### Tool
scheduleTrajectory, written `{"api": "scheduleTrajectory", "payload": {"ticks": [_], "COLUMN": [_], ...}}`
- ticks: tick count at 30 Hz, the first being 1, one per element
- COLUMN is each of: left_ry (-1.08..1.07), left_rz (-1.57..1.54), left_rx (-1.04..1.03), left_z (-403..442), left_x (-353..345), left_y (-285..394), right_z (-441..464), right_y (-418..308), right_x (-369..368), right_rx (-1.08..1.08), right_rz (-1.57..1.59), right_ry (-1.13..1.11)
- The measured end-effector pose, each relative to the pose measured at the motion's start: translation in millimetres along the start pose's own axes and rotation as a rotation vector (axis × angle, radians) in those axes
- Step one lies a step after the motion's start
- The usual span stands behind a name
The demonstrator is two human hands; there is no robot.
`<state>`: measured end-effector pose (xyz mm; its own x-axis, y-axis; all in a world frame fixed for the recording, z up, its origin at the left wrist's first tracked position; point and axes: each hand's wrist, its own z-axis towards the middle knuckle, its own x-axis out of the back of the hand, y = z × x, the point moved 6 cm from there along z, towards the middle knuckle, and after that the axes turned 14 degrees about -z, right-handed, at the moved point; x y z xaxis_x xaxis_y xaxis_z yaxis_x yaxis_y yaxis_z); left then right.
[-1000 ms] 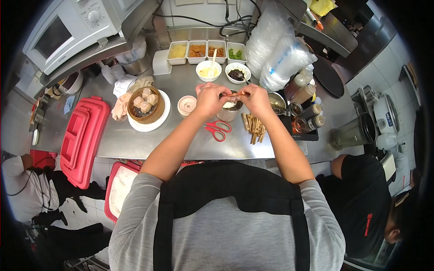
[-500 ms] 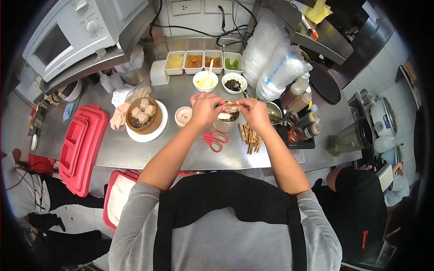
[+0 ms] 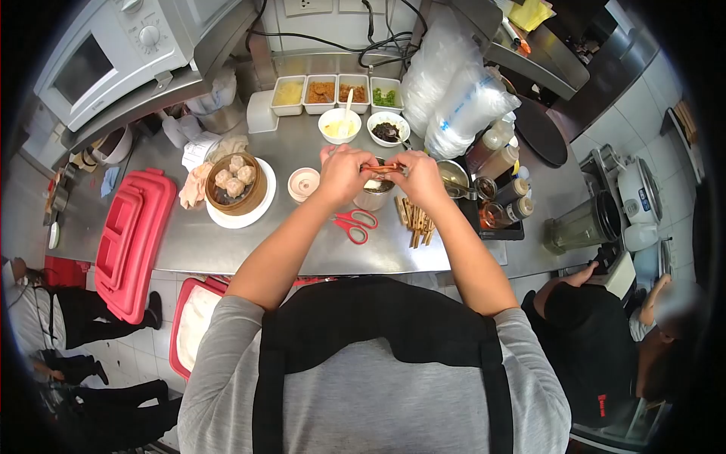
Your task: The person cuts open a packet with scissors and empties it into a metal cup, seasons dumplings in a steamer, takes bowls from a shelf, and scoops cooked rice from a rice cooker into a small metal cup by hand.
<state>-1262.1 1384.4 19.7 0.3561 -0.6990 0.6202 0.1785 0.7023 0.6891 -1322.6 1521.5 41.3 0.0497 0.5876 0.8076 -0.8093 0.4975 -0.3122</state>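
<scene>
Both hands meet above a metal cup [image 3: 372, 200] with something white and dark inside. My left hand [image 3: 345, 176] pinches one end of a small reddish packet [image 3: 383, 169], whose exact kind I cannot make out. At the other end, my right hand [image 3: 418, 178] has its fingers closed on it too. Red-handled scissors [image 3: 355, 225] lie just below the cup, blades partly behind my left wrist. Wooden clothespins [image 3: 415, 221] are heaped under my right forearm. A small pale pink cup [image 3: 304, 184] stands left of my left hand.
Left sit a bamboo steamer [image 3: 261, 181] of dumplings on a white plate [image 3: 265, 209] and a red lid [image 3: 136, 246]. Behind are two white bowls [image 3: 338, 136], topping tubs [image 3: 321, 92] and plastic bags [image 3: 467, 121]. Bottles [image 3: 499, 163] and a blender jar [image 3: 578, 227] stand right; people are on both sides.
The packet has turned, so a thin red edge shows where a paler face was visible before. Both hands stay over the cup. The whole view has shifted slightly.
</scene>
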Motion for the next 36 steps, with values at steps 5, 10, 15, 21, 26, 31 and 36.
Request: {"api": "scheduleTrajectory", "payload": {"ticks": [5, 10, 15, 21, 26, 31, 36], "left_ry": [-0.015, 0.012, 0.013, 0.040, 0.109, 0.129, 0.183], "left_rz": [0.021, -0.024, -0.022, -0.026, 0.007, -0.001, -0.030], "left_rx": [0.034, 0.011, 0.053, 0.046, -0.027, -0.047, -0.083], "left_z": [3, 3, 3, -2, -4, -4, -4], "left_x": [2, -4, 5, 1, -3, -1, 1], "left_y": [4, -3, 2, -2, -3, 0, -2], "right_z": [6, 7, 5, 3, -1, -1, -1], "right_y": [7, 4, 5, 5, 1, 1, 1], "right_x": [-7, -5, -1, 2, -5, -3, 2], "right_rx": [-0.067, -0.046, -0.120, -0.101, -0.017, -0.010, -0.079], "right_rz": [-0.095, -0.081, 0.115, 0.003, -0.045, -0.049, 0.118], "right_ry": [-0.130, -0.116, -0.114, -0.108, -0.001, 0.019, -0.050]}}
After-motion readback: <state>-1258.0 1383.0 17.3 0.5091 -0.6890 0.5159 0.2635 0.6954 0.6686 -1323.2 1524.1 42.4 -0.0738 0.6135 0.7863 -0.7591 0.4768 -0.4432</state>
